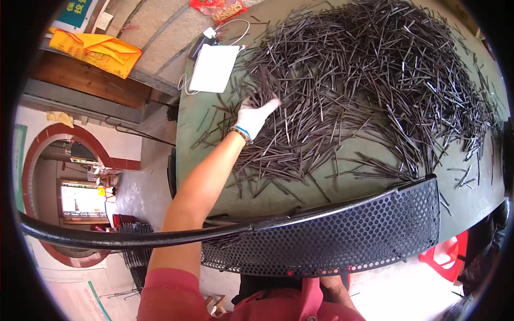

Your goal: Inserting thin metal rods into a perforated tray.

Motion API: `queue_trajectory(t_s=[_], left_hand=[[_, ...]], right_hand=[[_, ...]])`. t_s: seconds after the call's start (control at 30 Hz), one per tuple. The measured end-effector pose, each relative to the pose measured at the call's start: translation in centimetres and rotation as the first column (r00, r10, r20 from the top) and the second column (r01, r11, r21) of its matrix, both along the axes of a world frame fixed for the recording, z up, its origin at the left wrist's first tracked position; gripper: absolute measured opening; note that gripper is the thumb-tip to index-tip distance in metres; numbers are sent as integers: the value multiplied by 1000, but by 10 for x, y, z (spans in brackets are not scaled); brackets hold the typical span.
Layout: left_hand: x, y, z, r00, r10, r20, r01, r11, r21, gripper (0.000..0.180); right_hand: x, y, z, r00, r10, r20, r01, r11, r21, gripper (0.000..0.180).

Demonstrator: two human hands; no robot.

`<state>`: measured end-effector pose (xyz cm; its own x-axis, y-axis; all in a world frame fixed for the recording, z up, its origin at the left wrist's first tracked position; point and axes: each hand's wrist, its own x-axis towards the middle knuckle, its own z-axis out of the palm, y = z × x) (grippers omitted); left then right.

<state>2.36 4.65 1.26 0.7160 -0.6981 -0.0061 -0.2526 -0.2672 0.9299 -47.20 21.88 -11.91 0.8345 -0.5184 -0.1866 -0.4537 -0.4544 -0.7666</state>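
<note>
My left hand (257, 115), in a white glove with a beaded bracelet at the wrist, reaches over the green tabletop (201, 155). Its fingers close round a bunch of thin dark sticks (262, 85), which is blurred. This bunch is at the left side of a big heap of similar sticks (364, 69). My right hand (333, 282) shows only as a bit of skin low in the view, below a black perforated panel (332, 230); its fingers are hidden.
A long black bar (134, 239) crosses at left, in front of my forearm. Beyond my left hand lie a white notebook (215, 68), a white cable (243, 32) and a red snack bag (219, 8). Yellow packaging (96, 51) is at far left, a red plastic stool (447, 259) at right.
</note>
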Motion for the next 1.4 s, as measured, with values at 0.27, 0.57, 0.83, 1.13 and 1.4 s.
queue_trajectory(t_s=[0.27, 0.57, 0.83, 1.13, 1.4], left_hand=[[-2, -36, 59, 974, 23, -225, -91, 952, -293, 20], [-6, 9, 140, 918, -81, -389, -162, 819, -551, 16], [-90, 161, 192, 878, 3, -479, -317, 754, -576, 18], [-301, 248, 179, 830, 76, -552, -346, 846, -405, 16], [-353, 287, 92, 819, 83, -568, -365, 839, -404, 44]], right_hand=[[-10, -8, -3, 970, 225, -97, -221, 974, 49, 34], [-1, -18, -6, 996, -46, 81, -26, 693, 721, 28], [20, -39, 124, 857, 54, 513, -420, 650, 633, 13], [103, 22, 180, 694, -624, 360, -449, 16, 893, 67], [105, 45, 195, 744, -651, 154, -267, -78, 961, 50]])
